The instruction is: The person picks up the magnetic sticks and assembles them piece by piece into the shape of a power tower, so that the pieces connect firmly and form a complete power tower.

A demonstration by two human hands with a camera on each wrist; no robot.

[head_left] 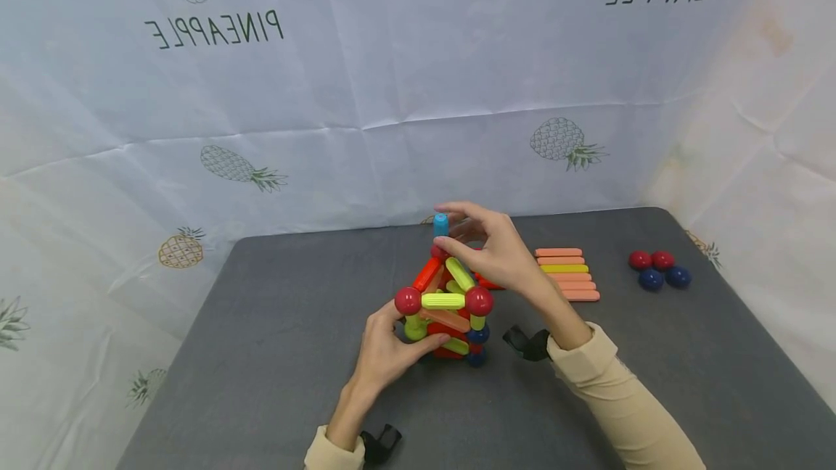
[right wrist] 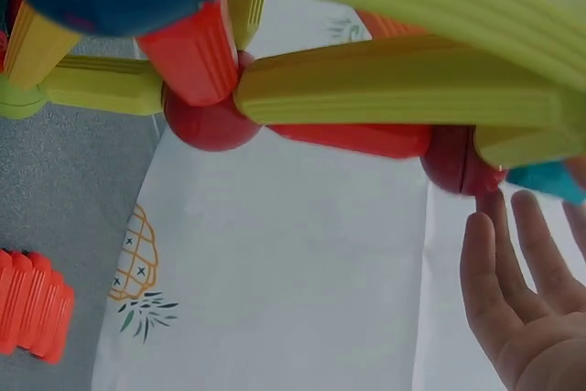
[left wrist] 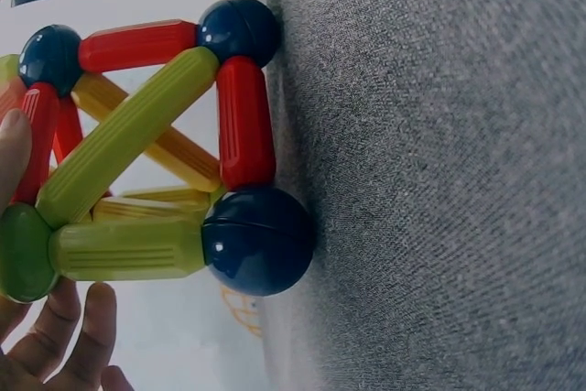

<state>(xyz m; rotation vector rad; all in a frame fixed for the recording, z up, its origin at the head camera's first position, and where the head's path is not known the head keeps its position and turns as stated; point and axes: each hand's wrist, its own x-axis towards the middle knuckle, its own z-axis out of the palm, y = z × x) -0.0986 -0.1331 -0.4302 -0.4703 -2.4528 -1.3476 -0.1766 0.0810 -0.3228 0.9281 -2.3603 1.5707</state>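
A framework of magnetic sticks and balls [head_left: 443, 302] stands on the dark table, with red balls at its upper corners and blue and green balls lower down. My left hand [head_left: 385, 354] grips its left side, the thumb in front. In the left wrist view those fingers [left wrist: 94, 336] lie by a green ball [left wrist: 26, 254]. A short blue stick [head_left: 440, 225] stands upright on the topmost red ball. Around this stick my right hand [head_left: 493, 245] has its thumb at the base and a finger near the top. The right wrist view partly hides that pinch.
Several orange sticks and a yellow stick [head_left: 564, 268] lie in a row to the right. Beyond them sit two red balls [head_left: 640, 260] and two blue balls [head_left: 651, 280]. A white pineapple-print cloth [head_left: 392, 78] hangs behind the table [head_left: 294, 325].
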